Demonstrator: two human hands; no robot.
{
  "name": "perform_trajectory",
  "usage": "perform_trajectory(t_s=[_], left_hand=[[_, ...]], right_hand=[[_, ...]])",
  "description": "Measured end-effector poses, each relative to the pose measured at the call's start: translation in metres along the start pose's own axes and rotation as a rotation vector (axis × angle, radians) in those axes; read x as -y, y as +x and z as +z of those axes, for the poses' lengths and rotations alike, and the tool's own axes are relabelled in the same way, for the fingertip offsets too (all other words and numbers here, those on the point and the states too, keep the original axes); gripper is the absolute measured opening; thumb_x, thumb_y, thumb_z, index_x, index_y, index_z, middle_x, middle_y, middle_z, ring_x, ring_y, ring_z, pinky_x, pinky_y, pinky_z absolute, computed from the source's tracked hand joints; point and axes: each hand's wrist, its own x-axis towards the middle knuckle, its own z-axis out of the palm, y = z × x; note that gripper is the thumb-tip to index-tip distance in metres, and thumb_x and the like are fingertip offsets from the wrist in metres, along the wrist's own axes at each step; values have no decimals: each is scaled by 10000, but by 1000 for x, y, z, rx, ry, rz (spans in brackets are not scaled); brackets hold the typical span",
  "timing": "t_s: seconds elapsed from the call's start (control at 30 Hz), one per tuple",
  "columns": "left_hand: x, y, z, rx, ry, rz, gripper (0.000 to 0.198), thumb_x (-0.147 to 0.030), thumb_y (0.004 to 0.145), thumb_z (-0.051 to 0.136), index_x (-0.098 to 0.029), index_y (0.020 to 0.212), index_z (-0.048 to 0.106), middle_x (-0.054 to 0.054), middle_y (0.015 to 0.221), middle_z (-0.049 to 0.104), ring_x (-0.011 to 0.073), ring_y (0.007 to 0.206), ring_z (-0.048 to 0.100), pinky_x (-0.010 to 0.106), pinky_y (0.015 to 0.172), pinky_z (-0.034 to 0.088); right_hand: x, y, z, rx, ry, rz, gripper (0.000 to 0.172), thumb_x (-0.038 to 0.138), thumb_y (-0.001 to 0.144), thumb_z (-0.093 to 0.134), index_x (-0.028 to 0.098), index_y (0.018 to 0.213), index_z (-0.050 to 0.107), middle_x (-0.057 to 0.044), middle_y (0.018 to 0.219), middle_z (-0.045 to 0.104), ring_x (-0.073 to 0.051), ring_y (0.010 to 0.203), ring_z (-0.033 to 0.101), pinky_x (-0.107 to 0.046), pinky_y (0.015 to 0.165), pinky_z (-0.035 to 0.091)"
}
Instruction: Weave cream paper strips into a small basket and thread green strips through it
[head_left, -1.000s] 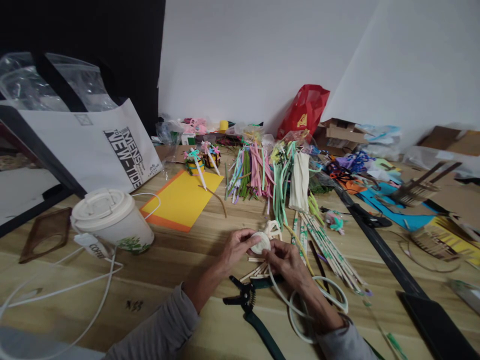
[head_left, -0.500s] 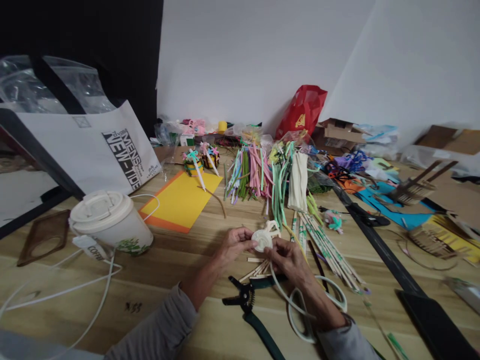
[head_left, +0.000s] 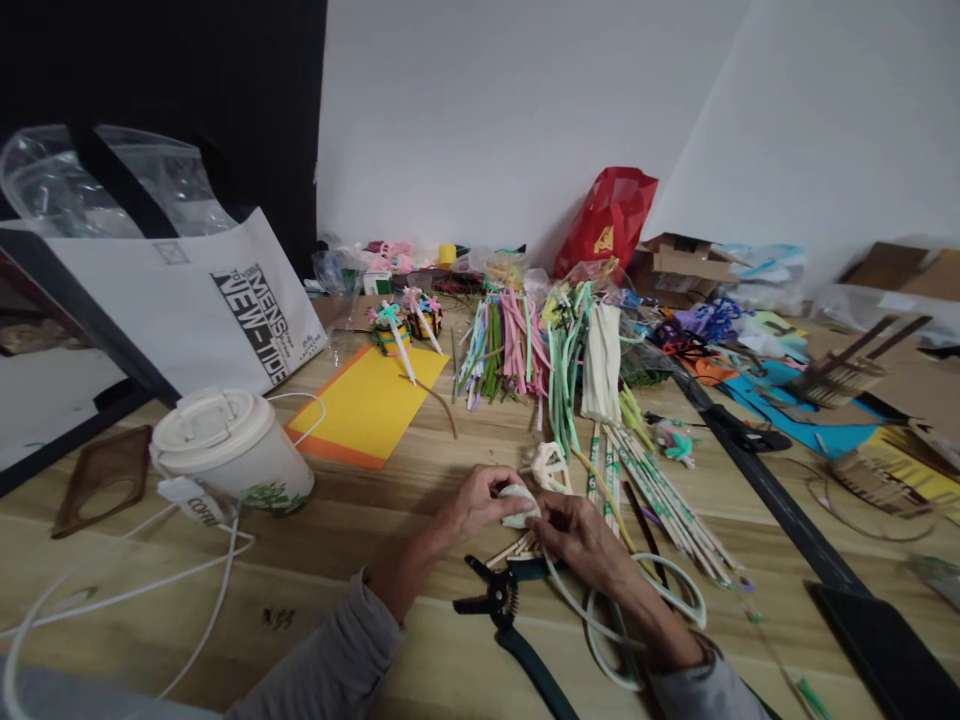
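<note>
A small, cream coiled disc (head_left: 517, 505) is pinched between my two hands, tilted so that I see it partly edge-on. My left hand (head_left: 484, 503) has thumb and fingers closed on its left side. On the other side, my right hand (head_left: 574, 530) grips its edge, and a pale cord-like strand (head_left: 574, 595) trails down from there past the wrist. Just beyond the fingers lies a cream looped piece (head_left: 551, 465). Below the hands rest wire strippers (head_left: 499, 595) with dark green handles. Pale loops resembling scissor handles (head_left: 679, 590) show around my right forearm.
Bundles of coloured pipe cleaners (head_left: 517, 345) and wrapped sticks (head_left: 667, 500) lie ahead. To the left are a lidded cup (head_left: 232, 450), a white cable (head_left: 214, 595), yellow paper (head_left: 375, 400) and a large bag (head_left: 172, 300). A black phone-like slab (head_left: 877, 650) lies at the right.
The disc has turned from facing me to a tilted, more edge-on position and sits slightly lower. The looped piece now shows apart above it. The whole view has shifted slightly.
</note>
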Motion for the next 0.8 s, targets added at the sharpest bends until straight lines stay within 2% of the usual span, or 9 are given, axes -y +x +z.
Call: perform_trajectory(t_s=[0.17,0.27,0.37,0.5,0.63,0.8], left_hand=[[-4,-3,-4,91,242,19,175,-304,749,677,-136,783,709,5,689,634,142,672,545,209,602,386],[-6,-4,-5,123,276,14,185,-306,766,657,-139,807,724,19,741,668,149,701,559,209,616,395],[-8,-4,-3,93,204,1,225,-347,748,674,-127,764,718,16,694,649,142,667,543,207,598,394],[-7,-2,0,44,-12,-84,292,-406,714,708,-116,704,681,-3,605,583,114,573,498,201,546,388],[-3,1,4,-30,-206,-146,326,-430,661,755,-122,676,649,-2,590,570,107,545,492,204,532,391],[-3,2,8,-91,-206,-144,339,-447,685,730,-128,648,622,-13,572,533,100,535,461,208,531,381]], right_hand=[[1,-2,-2,23,-140,-68,178,229,848,523,171,696,595,40,567,465,-113,538,381,-250,518,263],[-1,-2,-3,40,-129,-54,156,211,829,539,169,685,584,48,567,449,-106,538,371,-244,512,254],[-5,-1,-4,72,-34,-7,185,229,830,558,164,658,571,51,557,447,-101,530,378,-235,506,260],[-6,1,-6,112,183,61,244,334,864,572,157,697,588,37,567,501,-100,507,410,-225,494,290],[-3,3,-6,70,332,94,322,456,850,608,157,731,601,35,565,496,-100,490,401,-228,479,285],[-1,5,-5,28,375,105,361,491,848,603,164,700,567,54,560,410,-93,507,328,-233,479,238]])
